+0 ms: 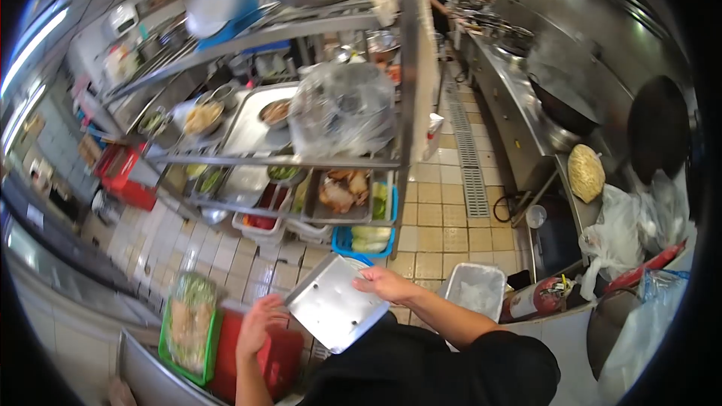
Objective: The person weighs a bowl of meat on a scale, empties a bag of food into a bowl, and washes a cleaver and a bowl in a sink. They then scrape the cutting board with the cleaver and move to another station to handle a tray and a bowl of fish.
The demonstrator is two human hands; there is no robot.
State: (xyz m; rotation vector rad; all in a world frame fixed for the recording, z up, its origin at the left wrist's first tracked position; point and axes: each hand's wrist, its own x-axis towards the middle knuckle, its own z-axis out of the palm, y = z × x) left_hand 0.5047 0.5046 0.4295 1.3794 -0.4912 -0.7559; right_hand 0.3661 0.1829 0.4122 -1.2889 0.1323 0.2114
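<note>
My right hand grips the right side of a shallow, square metal tray, thumb on its upper face. The tray is tilted in front of my body, and a few small dark spots show on its shiny surface. My left hand is just left of the tray, fingers apart and fingertips close to its edge. Below that hand stands a red container, beside a green basket with plastic-wrapped food.
Ahead is a metal rack with food pans and a large plastic bag. A tiled aisle runs past a wok on the right-hand counter. A white tub and a fire extinguisher stand at my right. Another person is far back.
</note>
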